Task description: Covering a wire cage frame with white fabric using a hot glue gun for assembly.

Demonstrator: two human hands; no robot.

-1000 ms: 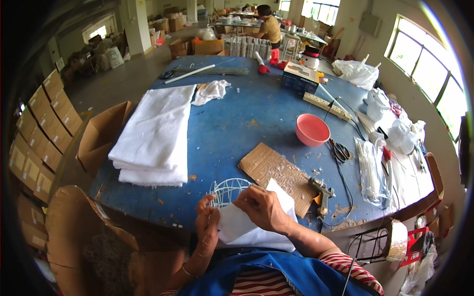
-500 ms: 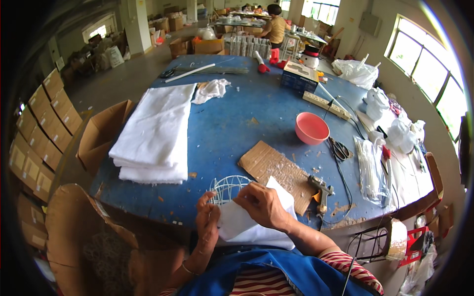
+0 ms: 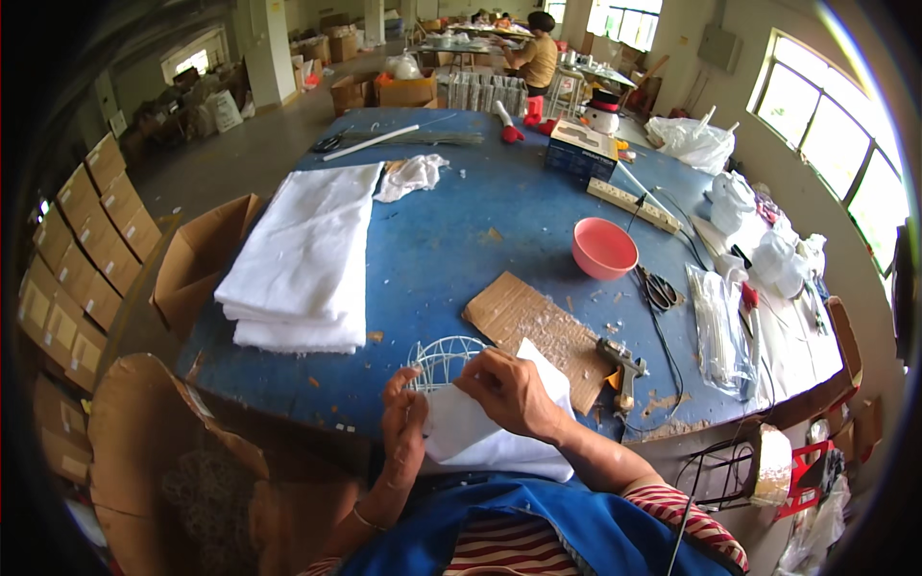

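Observation:
My left hand (image 3: 403, 415) and my right hand (image 3: 507, 392) are close together at the near edge of the blue table (image 3: 461, 240). Between them they hold a small white wire frame (image 3: 444, 359), dome-shaped, and a sheet of white fabric (image 3: 480, 432) that hangs down toward my lap. The left hand pinches the frame's lower left side. The right hand presses the fabric's upper edge against the frame.
A cardboard sheet (image 3: 523, 322) and glue gun (image 3: 622, 363) lie right of the hands. A folded white wadding stack (image 3: 307, 259), pink bowl (image 3: 604, 247), scissors (image 3: 659, 288) and power strip (image 3: 634, 204) sit on the table. Open cartons (image 3: 197, 259) stand left. A person (image 3: 538, 58) works far behind.
My hands have barely shifted on the frame and fabric. The person at the far table has moved slightly.

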